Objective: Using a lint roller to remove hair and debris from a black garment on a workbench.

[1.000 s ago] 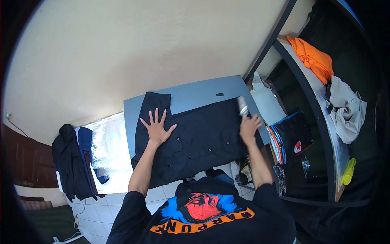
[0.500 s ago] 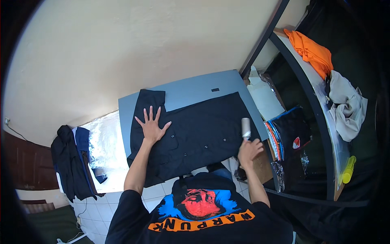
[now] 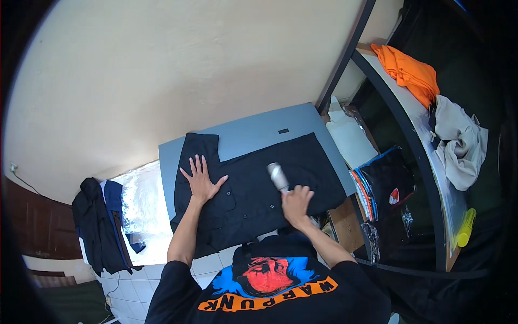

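A black button-up shirt (image 3: 248,186) lies spread on a grey-blue tabletop (image 3: 243,125), its short sleeve toward the far left. My left hand (image 3: 202,183) presses flat on the shirt near the sleeve and chest pocket, fingers spread. In my right hand (image 3: 297,205) is the handle of a lint roller, fingers closed round it. The pale roller head (image 3: 278,176) rests on or just over the middle right of the shirt; I cannot tell if it touches. Small buttons run along the shirt's near side.
Dark folded garments (image 3: 100,227) and clear plastic wrap (image 3: 143,197) lie on a white surface at left. On the right, a shelf holds an orange cloth (image 3: 407,73), a beige garment (image 3: 458,143) and a yellow bottle-like object (image 3: 466,228). Packed clothes (image 3: 386,178) sit beside the table.
The lint roller in my right hand has moved left from the shirt's right edge toward its middle. My left hand stays spread on the shirt. The view has shifted slightly.
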